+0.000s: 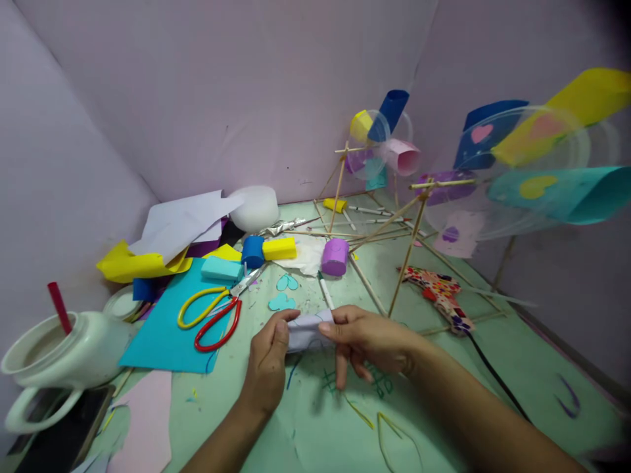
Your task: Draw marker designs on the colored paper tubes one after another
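Person's L hand [269, 358] is curled, thumb & fingers closed on one end of a pale-lilac folded paper piece [309, 334]; R hand [362, 335] pinches the other end btwn thumb & forefinger, lower fingers loose. Paper's held over the front part of a pale-green tabletop [308, 420]. Just beyond: white dark-tipped marker [326, 295] & purple rolled-paper tube [335, 256]. To L, metal scissors w/ yellow & red handles [239, 289], partly on a flat bright-blue sheet [158, 341]; to R, floral-patterned glue gun [438, 292] w/ black cord [493, 376].
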A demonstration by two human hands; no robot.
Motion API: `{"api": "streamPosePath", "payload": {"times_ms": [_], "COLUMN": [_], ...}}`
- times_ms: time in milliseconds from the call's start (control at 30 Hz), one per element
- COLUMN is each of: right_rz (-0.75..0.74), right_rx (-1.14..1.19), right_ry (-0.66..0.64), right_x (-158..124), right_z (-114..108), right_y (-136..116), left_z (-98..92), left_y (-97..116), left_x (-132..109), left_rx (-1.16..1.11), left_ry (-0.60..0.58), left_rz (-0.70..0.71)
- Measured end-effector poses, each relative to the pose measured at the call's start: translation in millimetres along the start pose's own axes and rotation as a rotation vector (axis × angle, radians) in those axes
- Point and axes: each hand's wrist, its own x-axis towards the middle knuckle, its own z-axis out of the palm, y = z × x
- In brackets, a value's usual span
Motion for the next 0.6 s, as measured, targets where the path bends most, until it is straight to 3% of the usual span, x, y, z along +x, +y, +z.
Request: {"api": "streamPosePath", "payload": {"times_ms": [133, 267, 433, 600], "right_rz": [-0.055, -0.145, -0.340, -0.415], "right_rx": [0.132, 0.116, -0.086, -0.391], "right_ry": [0.030, 0.084, 0.210, 0.265], "right_x": [1.2, 2.3, 8.7, 10.0], "right_z": [4.2, 5.3, 1.3, -7.1], "right_y": [2.0, 3.1, 5.6, 7.2], "left_z": [1.0, 1.1, 0.8, -1.0], "left_y": [-1.2, -1.8, 1.7, 6.1], "left_x": [1.9, 4.6, 8.0, 12.0], "left_rx": [-0.042, -0.138, -0.322, -0.433], "left_ry": [0.023, 0.011, -0.023, -0.105], "left_rz": [-0.007, -0.084, -0.241, -0.405]}}
